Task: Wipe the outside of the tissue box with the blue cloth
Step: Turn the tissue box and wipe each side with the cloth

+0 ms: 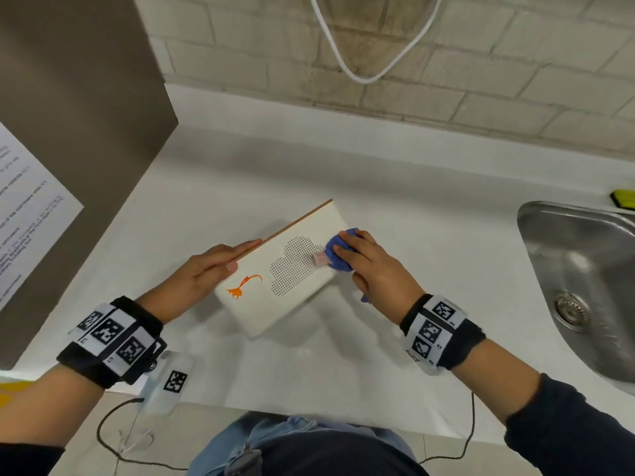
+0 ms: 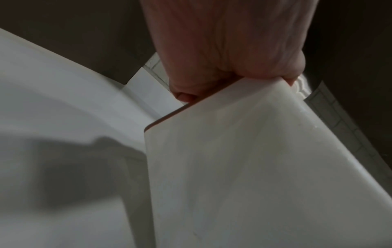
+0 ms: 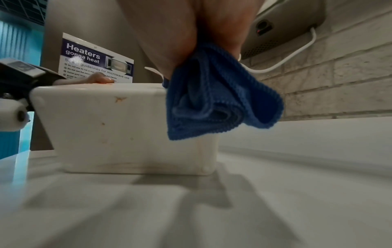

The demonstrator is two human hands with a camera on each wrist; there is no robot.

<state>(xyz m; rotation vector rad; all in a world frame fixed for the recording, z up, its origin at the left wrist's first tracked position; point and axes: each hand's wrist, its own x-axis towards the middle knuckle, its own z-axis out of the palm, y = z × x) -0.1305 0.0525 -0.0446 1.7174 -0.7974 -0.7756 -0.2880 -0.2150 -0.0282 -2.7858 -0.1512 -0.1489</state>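
A white tissue box (image 1: 275, 286) with an orange lizard print and a dotted patch lies askew on the white counter (image 1: 429, 207). My left hand (image 1: 237, 257) grips its far-left long edge, thumb on top and fingers along the side; the left wrist view shows that hand (image 2: 222, 50) clamped over the box (image 2: 254, 167) rim. My right hand (image 1: 360, 261) grips a bunched blue cloth (image 1: 338, 252) and presses it on the box's right end. In the right wrist view the cloth (image 3: 216, 100) hangs from the hand (image 3: 191, 33) over the stained box (image 3: 118, 130) corner.
A steel sink (image 1: 584, 269) lies to the right, with a yellow-green sponge (image 1: 623, 197) behind it. A brown panel (image 1: 68, 132) bearing a paper notice (image 1: 27, 207) stands on the left. A white cable (image 1: 360, 77) loops on the brick wall. A small tagged device (image 1: 171, 379) sits near the front edge.
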